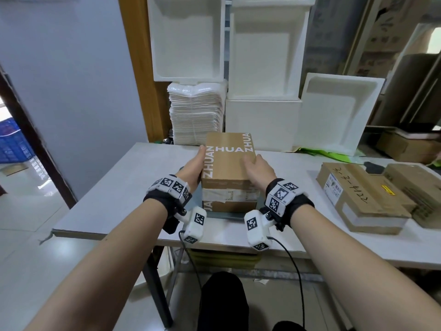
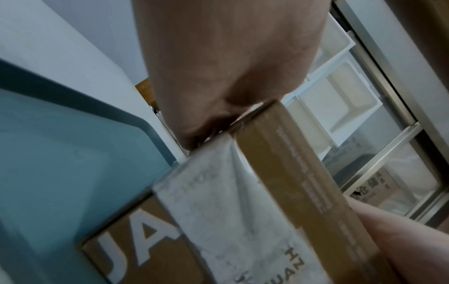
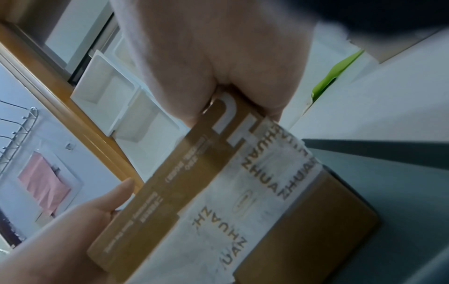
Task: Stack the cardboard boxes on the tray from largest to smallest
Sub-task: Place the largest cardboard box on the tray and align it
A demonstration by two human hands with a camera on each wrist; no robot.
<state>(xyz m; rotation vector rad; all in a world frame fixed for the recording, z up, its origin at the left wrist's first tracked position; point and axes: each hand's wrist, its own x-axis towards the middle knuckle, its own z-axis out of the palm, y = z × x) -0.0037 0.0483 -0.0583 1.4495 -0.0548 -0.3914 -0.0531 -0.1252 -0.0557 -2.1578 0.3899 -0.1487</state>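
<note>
White worktop (image 1: 124, 187): both hands' fingers (image 1: 249, 161) clamp the top box (image 1: 230, 158), which could slide toward 12 o'clock if misaligned.

Brown cartons, white lettering, grey-blue tray

The top box (image 1: 230, 161) is kraft brown with bold white "ZHUAN" lettering; the middle box (image 1: 230, 194) shows a whitish taped band printed with brown "ZHUAN" letters, and the bottom box (image 1: 230, 206) is brown (white "UA" at its left corner). The tray (image 2: 60, 153) is dull grey-blue with a darker rim. The table (image 1: 114, 187) is pale grey. The wristbands (image 1: 170, 187) carry black-and-white square markers.
</note>
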